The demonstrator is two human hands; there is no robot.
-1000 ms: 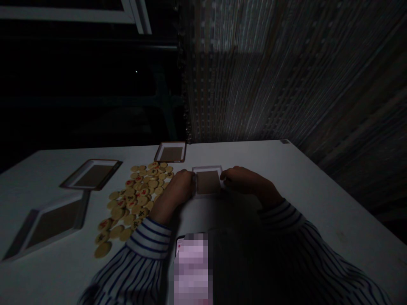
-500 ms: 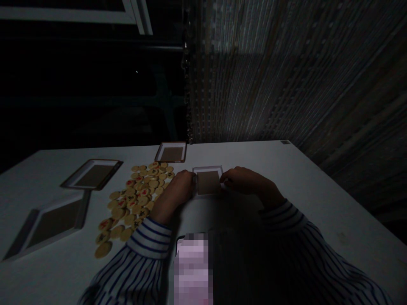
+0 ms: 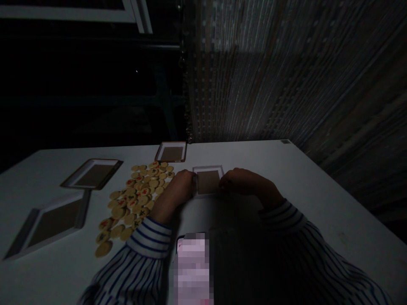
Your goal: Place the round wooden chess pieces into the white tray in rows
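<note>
A small white-walled tray (image 3: 208, 182) with a brown floor sits at the middle of the white worktop (image 3: 260, 154), between the person's two hands, its open side facing up. The left hand (image 3: 178, 190) is at the tray's left wall, its fingers bent in against the edge; the right hand (image 3: 244, 182) is at the right wall with its fingers curled and the tips turned toward the tray. The scene is too dark to tell whether either set of fingers pinches the wall or merely touches it, or how wide the gap from thumb to fingers is. Just left of the left hand, round wooden pieces (image 3: 143, 190) lie in a loose heap, some overlapping, several marked with red or black characters. Behind the heap rests a brown-rimmed tray (image 3: 171, 153); to its left is a dark-edged tray (image 3: 92, 174), and nearer the person, a larger pale-walled tray (image 3: 55, 222). A phone (image 3: 192, 271) with a lit, pixelated screen lies between the forearms, which wear blue-and-white striped sleeves (image 3: 149, 237). Beyond the far edge hangs a strand curtain (image 3: 238, 84), with a pale frame (image 3: 140, 17) at the upper left.
</note>
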